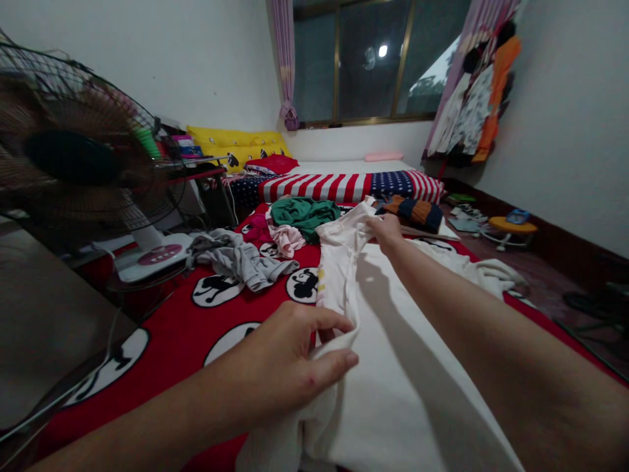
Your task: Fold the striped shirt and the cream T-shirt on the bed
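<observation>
Left hand is pinching the white garment, right hand is clutching its far end, fingers closed on both; a slipping grip could be dragging it onto the grey clothes past the fingers.

Left hand close, curled in loose pinch; right hand reaching farther forward, palm down, also pinching.

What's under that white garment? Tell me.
Along the white garment's left edge, a red bedspread with black-and-white cartoon circles shows. It likely continues beneath, but the garment covers that part, so nothing under it can be seen.
</observation>
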`<state>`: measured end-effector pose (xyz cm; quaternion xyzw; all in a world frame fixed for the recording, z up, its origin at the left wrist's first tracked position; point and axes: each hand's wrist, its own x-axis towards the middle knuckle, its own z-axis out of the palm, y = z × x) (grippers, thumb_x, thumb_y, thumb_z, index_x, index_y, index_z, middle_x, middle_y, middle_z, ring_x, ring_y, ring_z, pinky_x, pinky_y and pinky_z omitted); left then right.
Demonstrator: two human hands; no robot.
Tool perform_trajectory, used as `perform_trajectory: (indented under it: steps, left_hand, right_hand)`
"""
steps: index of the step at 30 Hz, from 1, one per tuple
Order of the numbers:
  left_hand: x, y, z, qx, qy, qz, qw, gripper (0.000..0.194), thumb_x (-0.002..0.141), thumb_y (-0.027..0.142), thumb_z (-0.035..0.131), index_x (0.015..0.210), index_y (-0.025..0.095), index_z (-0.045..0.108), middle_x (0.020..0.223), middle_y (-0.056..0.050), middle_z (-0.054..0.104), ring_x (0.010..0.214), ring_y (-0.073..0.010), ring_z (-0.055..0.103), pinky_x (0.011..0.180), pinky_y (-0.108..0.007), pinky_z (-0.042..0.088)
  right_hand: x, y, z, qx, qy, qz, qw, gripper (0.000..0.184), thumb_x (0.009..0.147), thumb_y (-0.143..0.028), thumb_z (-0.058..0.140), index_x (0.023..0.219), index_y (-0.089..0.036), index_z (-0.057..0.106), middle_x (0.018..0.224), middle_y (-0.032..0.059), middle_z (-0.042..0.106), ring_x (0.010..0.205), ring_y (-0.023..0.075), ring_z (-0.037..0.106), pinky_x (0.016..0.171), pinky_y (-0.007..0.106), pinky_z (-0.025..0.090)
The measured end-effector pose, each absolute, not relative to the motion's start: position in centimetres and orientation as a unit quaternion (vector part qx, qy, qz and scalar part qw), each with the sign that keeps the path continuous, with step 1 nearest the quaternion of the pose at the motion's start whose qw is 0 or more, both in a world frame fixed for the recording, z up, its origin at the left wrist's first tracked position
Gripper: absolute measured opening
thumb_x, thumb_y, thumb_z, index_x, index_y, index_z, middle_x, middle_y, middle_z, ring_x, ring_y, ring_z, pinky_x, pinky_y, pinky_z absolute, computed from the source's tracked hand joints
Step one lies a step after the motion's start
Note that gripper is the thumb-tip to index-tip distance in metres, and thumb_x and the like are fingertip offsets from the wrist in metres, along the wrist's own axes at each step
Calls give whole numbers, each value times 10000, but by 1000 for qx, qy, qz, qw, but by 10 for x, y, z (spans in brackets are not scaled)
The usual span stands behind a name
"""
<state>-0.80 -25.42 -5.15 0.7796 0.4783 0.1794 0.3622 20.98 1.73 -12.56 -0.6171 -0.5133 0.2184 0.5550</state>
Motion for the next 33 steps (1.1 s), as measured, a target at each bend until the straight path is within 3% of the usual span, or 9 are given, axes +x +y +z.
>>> perform_trajectory:
  steps: [3, 8, 12, 14, 17, 21, 26, 31, 33]
  left_hand:
    - [4, -259, -67, 796, 458, 104, 382, 407, 813, 411, 606, 1165, 218, 675, 995, -44, 719, 766, -157, 654, 602, -197, 444]
    - [15, -254, -72, 854, 349, -67, 381, 229, 781, 351, 673, 952, 218, 748, 783, -32, 739, 666, -158, 658, 511, -201, 392]
    - [39, -218, -77, 884, 379, 59, 267, 316, 874, 448, 551, 1028, 230, 721, 850, -41, 743, 782, -180, 677, 668, -241, 465]
    - [55, -184, -92, 881, 419, 129, 178, 310, 917, 350, 475, 1089, 206, 690, 964, -69, 725, 880, -197, 666, 784, -276, 481]
    - [73, -128, -126, 843, 503, 181, 71, 441, 883, 173, 471, 1313, 81, 507, 1247, -173, 591, 1150, -235, 566, 968, -311, 433]
    - [77, -80, -164, 792, 578, 192, 37, 511, 922, 183, 401, 1403, 18, 348, 1434, -221, 409, 1334, -245, 397, 1091, -342, 335]
    - [67, -75, -186, 796, 589, 141, 3, 574, 953, 376, 386, 1422, 46, 359, 1515, -211, 301, 1428, -306, 211, 1158, -427, 195]
    - [65, -77, -190, 809, 575, 118, -9, 587, 956, 475, 341, 1442, 148, 379, 1534, -179, 278, 1432, -326, 191, 1148, -453, 194]
    - [65, -76, -190, 809, 577, 112, -8, 600, 954, 481, 342, 1448, 141, 369, 1536, -187, 268, 1433, -328, 185, 1147, -456, 188]
  right_hand:
    - [229, -3, -158, -669, -468, 205, 540, 328, 627, -157, 543, 945, -134, 621, 766, 57, 626, 643, 188, 583, 582, 294, 485]
    - [245, -27, -190, -677, -478, 169, 533, 582, 565, -148, 556, 1146, -160, 598, 744, 16, 610, 668, 183, 549, 673, 298, 454]
    - [244, -31, -194, -637, -534, 158, 533, 497, 615, -199, 505, 1079, -158, 680, 685, 10, 620, 648, 183, 553, 700, 305, 446]
    - [243, -31, -195, -630, -540, 161, 534, 429, 636, -207, 493, 1000, -139, 710, 739, 40, 661, 698, 196, 583, 733, 313, 453]
    - [243, -31, -197, -625, -541, 158, 540, 397, 657, -203, 491, 977, -116, 708, 893, 90, 703, 823, 217, 617, 810, 322, 459]
    - [245, -35, -197, -628, -534, 157, 544, 433, 668, -169, 482, 1049, -106, 680, 964, 99, 700, 864, 217, 628, 823, 318, 472]
    - [244, -46, -192, -661, -546, 98, 505, 377, 707, -122, 453, 987, -145, 704, 993, 93, 667, 929, 219, 615, 869, 319, 460]
    - [235, -57, -184, -675, -584, -65, 446, 265, 815, -322, 544, 951, -217, 746, 1302, 122, 514, 1217, 298, 437, 983, 403, 380]
    - [234, -58, -180, -632, -636, -78, 436, 279, 841, -404, 552, 942, -238, 752, 1312, 96, 532, 1249, 288, 411, 1013, 402, 349]
